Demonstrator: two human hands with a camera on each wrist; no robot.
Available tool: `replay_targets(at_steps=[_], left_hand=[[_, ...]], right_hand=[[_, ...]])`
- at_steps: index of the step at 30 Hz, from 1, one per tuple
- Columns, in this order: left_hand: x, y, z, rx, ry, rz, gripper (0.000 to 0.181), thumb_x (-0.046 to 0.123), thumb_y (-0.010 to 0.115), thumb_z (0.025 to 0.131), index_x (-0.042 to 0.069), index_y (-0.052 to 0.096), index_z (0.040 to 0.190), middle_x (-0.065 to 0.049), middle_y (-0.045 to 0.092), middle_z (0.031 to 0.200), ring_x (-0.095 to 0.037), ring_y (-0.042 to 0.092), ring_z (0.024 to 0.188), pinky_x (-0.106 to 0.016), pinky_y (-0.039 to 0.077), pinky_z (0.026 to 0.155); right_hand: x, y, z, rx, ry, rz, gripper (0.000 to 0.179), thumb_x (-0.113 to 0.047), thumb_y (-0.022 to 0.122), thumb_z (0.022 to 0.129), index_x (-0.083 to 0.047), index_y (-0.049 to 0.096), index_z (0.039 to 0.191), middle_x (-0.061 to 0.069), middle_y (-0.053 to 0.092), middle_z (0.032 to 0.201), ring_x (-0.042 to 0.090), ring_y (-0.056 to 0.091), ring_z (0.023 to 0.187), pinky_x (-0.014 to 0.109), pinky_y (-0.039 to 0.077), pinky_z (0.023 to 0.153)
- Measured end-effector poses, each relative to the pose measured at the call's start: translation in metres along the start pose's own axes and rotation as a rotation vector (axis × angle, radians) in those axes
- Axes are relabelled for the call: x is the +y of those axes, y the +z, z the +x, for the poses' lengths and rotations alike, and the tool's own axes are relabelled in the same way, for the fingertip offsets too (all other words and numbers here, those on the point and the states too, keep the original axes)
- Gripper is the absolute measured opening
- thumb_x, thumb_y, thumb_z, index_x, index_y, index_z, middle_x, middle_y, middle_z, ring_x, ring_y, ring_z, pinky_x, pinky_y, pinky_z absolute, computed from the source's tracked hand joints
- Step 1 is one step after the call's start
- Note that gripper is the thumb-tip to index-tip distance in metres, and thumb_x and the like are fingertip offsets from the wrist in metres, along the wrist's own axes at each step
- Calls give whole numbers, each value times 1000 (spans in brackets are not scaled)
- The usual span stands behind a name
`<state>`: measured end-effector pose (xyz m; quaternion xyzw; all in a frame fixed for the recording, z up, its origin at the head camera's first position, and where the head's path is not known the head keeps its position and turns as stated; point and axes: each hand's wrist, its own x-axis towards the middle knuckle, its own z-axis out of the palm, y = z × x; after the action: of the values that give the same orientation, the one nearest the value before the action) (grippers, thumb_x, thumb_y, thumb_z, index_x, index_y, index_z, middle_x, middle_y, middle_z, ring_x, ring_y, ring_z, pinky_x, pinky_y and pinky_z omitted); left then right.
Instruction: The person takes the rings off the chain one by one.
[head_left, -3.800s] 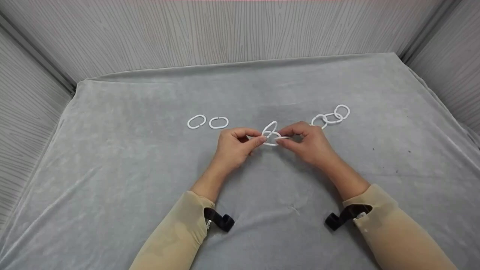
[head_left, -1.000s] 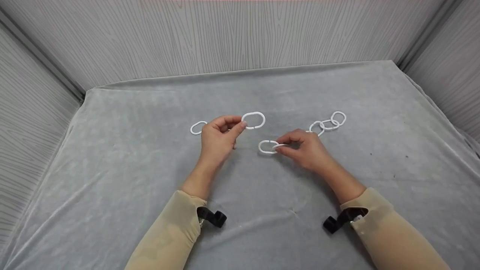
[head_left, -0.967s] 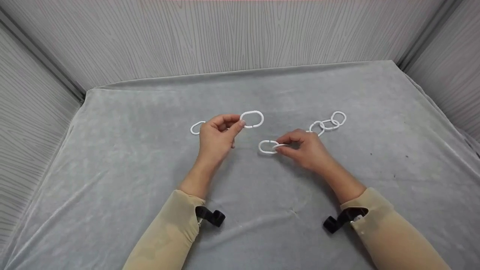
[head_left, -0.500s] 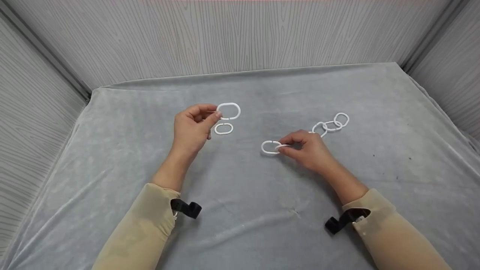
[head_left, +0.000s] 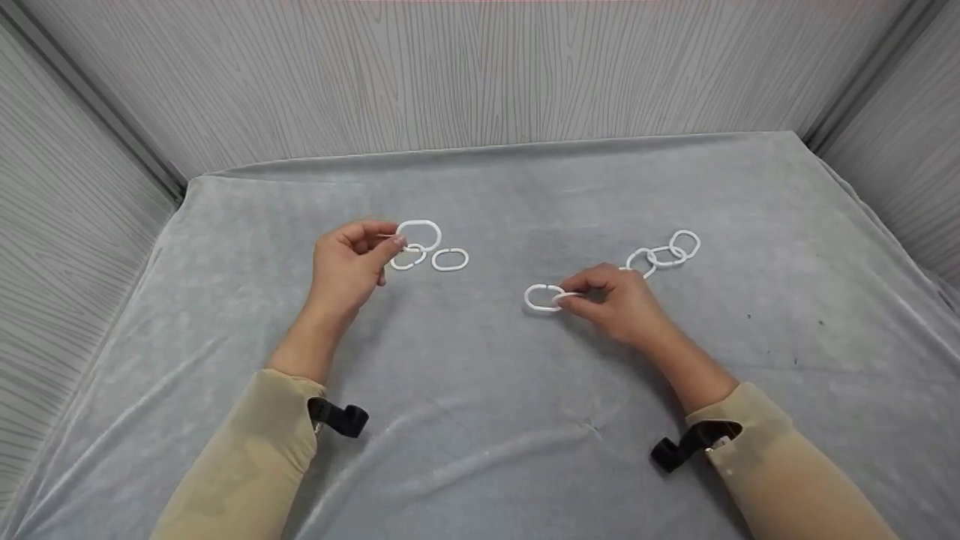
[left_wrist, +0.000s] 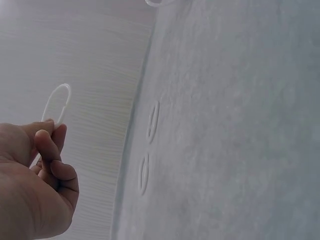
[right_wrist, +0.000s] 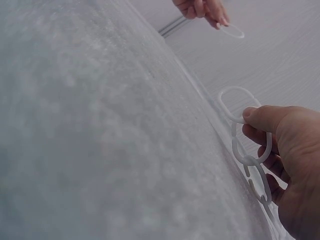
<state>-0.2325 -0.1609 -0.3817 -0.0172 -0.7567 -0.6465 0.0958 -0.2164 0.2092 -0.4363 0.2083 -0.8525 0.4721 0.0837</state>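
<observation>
My left hand pinches a white oval plastic link between thumb and fingers, held up over the cloth. In the left wrist view a small gap shows in that link. Two loose links lie below and beyond it: one to the right, the other partly behind the held link. On the right, my right hand pinches a link near the left end of a white chain. The chain's end link sticks out leftward from the fingertips, and the remaining joined links trail behind the hand.
A grey cloth with some creases covers the table. Pale wood-grain panels stand behind it and at both sides. Black wrist mounts sit at both cuffs.
Earlier the left hand held a link at the chain's end, between both hands. It has since moved left with that link, away from the chain. The right hand has stayed nearly still.
</observation>
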Motion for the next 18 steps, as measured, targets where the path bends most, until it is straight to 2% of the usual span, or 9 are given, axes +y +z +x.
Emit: replay_targets(at_steps=[7, 10, 18], left_hand=[[-11, -14, 3, -13, -69, 54, 24, 8, 83, 93, -3, 77, 113, -3, 74, 84, -8, 48, 49, -19, 46, 49], [-15, -19, 4, -27, -77, 70, 25, 7, 82, 93, -4, 76, 115, -3, 74, 85, -8, 48, 49, -19, 46, 49], [-28, -27, 4, -96, -114, 151, 25, 8, 79, 96, -4, 76, 118, -9, 77, 94, -7, 52, 53, -20, 48, 52]], right_hand=[[-2, -1, 0, -23, 27, 20, 18, -6, 90, 84, -5, 84, 101, 5, 78, 97, 15, 68, 95, 25, 51, 87], [-2, -1, 0, -25, 28, 19, 18, -6, 90, 84, -5, 84, 101, 4, 78, 97, 15, 68, 95, 27, 51, 88], [-1, -1, -1, -24, 44, 28, 18, -6, 90, 84, -6, 84, 101, 4, 78, 97, 15, 68, 94, 27, 52, 87]])
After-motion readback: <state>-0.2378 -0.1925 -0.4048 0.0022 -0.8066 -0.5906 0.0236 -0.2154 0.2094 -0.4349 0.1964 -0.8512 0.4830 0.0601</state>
